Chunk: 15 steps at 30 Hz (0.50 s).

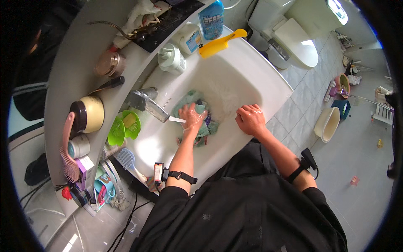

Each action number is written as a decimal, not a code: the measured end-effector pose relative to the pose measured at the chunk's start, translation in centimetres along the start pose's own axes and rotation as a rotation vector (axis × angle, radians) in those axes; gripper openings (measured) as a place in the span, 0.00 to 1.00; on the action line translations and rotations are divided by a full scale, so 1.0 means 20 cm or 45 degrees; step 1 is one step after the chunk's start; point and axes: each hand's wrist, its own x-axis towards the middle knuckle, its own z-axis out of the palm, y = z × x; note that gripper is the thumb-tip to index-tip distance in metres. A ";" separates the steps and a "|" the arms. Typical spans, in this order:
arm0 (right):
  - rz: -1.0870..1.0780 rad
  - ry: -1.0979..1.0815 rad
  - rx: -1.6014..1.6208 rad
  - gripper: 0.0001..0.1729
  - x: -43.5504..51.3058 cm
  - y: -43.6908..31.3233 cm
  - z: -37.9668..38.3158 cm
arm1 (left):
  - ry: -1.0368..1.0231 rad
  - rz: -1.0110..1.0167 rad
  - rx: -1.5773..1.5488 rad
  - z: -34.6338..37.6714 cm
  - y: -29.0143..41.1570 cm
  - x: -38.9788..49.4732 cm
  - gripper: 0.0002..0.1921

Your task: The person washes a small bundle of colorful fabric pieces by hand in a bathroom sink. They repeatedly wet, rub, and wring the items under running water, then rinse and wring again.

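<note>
Wet green cloth (206,127), with some dark and patterned fabric among it, lies in the white washbasin (233,67). Water runs from the chrome faucet (154,108) onto my left hand (192,117), which presses on the cloth with its fingers over it; whether they grip it is not clear. My right hand (251,118) is wet and curled into a loose fist at the basin's near right side, apart from the cloth, and nothing shows in it.
A yellow comb (220,44), a blue bottle (211,20) and a white pump bottle (171,60) stand or lie along the basin's rim. Green soap dishes (125,127) and a blue hairbrush (127,159) are at the left. A shelf (132,75) with jars overhangs the left side. A toilet (297,44) is beyond.
</note>
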 end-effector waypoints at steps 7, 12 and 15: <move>-0.036 -0.032 -0.026 0.06 -0.01 0.01 0.00 | 0.230 -0.024 -0.476 -0.12 0.01 -0.09 0.27; -0.068 -0.001 -0.041 0.05 -0.02 0.01 0.00 | 0.335 0.232 -0.767 -0.26 -0.07 -0.31 0.24; -0.085 0.013 -0.022 0.04 -0.02 0.01 0.00 | 0.200 0.287 -0.761 -0.34 -0.19 -0.46 0.23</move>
